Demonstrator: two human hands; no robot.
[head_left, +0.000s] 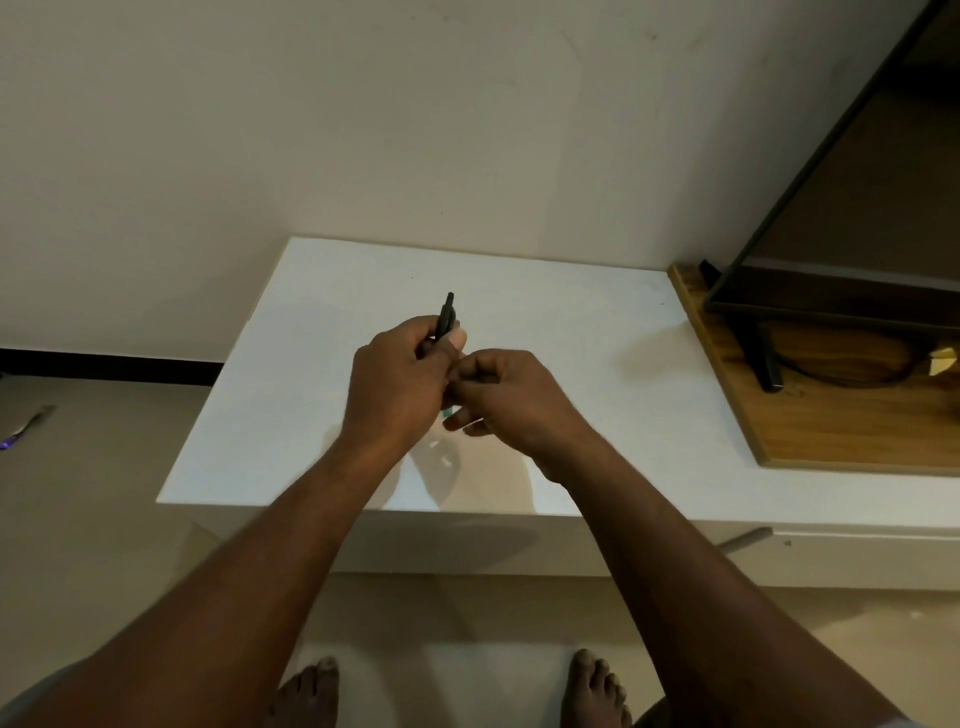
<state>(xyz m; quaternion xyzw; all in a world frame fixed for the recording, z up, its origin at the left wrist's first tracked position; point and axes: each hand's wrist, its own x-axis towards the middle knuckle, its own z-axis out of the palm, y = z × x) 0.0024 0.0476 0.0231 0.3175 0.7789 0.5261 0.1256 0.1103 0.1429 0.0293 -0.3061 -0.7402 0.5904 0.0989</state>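
My left grip (400, 379) curled round pen (447, 313), tip toward 12 o'clock. Right grip (511, 395) at 3, by lower end, fingers curled, hold unclear.

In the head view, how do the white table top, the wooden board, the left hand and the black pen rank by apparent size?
1. white table top
2. wooden board, cut off by the frame
3. left hand, nearer the camera
4. black pen, partly hidden by that hand
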